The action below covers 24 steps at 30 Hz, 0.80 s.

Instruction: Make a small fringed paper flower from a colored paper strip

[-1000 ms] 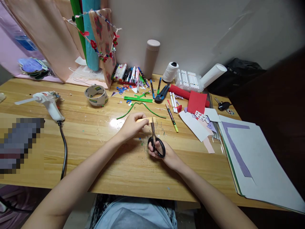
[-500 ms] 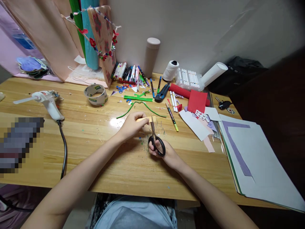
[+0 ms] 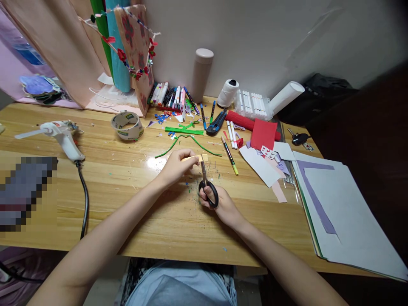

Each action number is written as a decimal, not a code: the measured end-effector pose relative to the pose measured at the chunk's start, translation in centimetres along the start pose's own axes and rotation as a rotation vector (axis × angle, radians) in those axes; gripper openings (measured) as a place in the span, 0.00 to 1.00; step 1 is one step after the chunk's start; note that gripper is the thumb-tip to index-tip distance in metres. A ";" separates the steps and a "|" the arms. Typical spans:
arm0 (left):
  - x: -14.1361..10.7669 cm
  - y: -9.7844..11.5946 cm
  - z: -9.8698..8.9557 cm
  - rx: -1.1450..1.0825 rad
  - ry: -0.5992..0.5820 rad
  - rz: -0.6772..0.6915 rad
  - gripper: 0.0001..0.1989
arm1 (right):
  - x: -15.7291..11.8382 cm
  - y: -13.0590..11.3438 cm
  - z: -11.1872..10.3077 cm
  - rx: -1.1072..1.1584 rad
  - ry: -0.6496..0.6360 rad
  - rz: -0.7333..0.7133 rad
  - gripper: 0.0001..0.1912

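Between the thumb and fingers of my left hand [image 3: 178, 168] is a narrow yellow-orange paper strip [image 3: 204, 157], its end sticking out to the right. My right hand [image 3: 221, 204] is closed around the black handles of a pair of scissors [image 3: 208, 191]. The blades point away from me and meet the strip just right of my left fingertips; they look nearly closed. Beyond my hands lies a bent green wire-like stem [image 3: 188, 136], with flat green strips [image 3: 185, 130] behind it. Tiny scraps are scattered beneath the scissors.
To the left are a tape roll [image 3: 127, 126] and a white glue gun [image 3: 63, 138] with a black cord. Markers [image 3: 168, 97], a box cutter [image 3: 216, 123] and a thread spool [image 3: 228, 93] stand behind. Red paper [image 3: 264, 134] and a stack of sheets [image 3: 344, 204] lie right.
The scissor blades have come closer together on the paper strip, and the handles in my right hand have drawn in. My left hand keeps nearly the same place.
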<state>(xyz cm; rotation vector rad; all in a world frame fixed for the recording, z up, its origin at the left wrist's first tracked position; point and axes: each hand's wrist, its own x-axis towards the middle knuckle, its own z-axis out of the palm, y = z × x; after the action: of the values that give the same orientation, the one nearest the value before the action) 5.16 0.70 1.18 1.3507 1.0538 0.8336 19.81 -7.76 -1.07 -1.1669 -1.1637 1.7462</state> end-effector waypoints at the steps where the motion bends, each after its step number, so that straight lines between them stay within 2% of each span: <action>1: 0.0 -0.1 0.0 -0.010 -0.006 0.000 0.10 | 0.0 0.0 0.0 0.005 0.002 0.001 0.28; 5: 0.1 -0.3 0.0 -0.036 -0.016 -0.004 0.10 | 0.0 0.2 -0.2 0.007 -0.027 0.026 0.29; 11: 0.0 0.0 0.1 -0.024 -0.002 -0.010 0.09 | -0.3 0.4 -0.6 0.042 -0.197 0.069 0.31; 24: -0.1 -0.1 0.1 0.089 -0.009 0.029 0.09 | -0.2 0.2 -0.7 0.066 -0.183 0.096 0.31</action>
<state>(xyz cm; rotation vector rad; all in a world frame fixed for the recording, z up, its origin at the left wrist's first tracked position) 5.25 0.52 1.12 1.4462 1.0769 0.8100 20.51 -7.77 -1.36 -1.0564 -1.1627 1.9837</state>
